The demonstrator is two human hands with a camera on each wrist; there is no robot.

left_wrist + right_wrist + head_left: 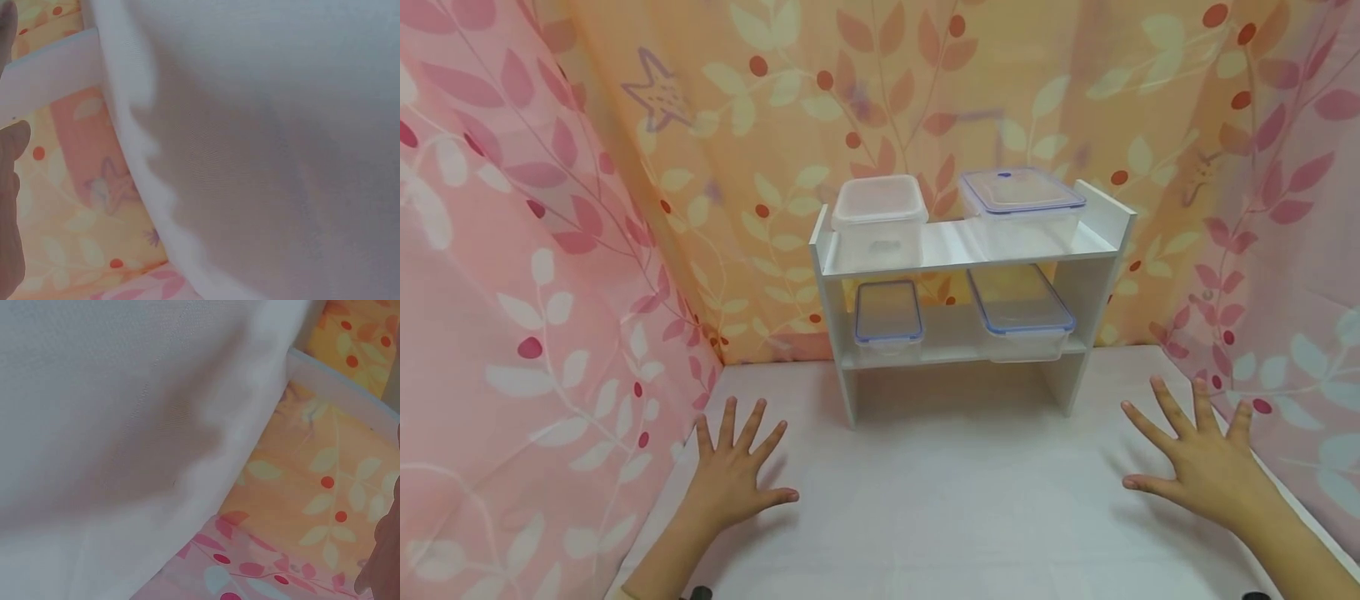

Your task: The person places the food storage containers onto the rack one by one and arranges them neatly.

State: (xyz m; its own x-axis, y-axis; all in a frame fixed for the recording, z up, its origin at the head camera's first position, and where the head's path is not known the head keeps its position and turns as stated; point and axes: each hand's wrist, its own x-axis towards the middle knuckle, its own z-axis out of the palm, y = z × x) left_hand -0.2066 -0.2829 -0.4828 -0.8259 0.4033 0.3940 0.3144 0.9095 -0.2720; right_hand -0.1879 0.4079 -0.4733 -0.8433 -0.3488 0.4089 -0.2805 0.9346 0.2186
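Fingers spread wide, my left hand (733,475) hovers over the left part of the white table, holding nothing. On the right side my right hand (1206,462) is likewise spread and holds nothing. Between and beyond them stands a white two-tier shelf (962,354). Its top tier carries a clear container with a whitish lid (880,218) at left and a larger blue-rimmed container (1022,212) at right. Below sit a small blue-rimmed container (889,321) at left and a longer one (1022,321) at right, slightly over the shelf's front edge.
A white cloth (955,492) covers the table, with hand shadows on it. Orange patterned curtain (760,167) hangs behind the shelf. Pink leafy curtains (550,275) close in the left and right sides, near both hands.
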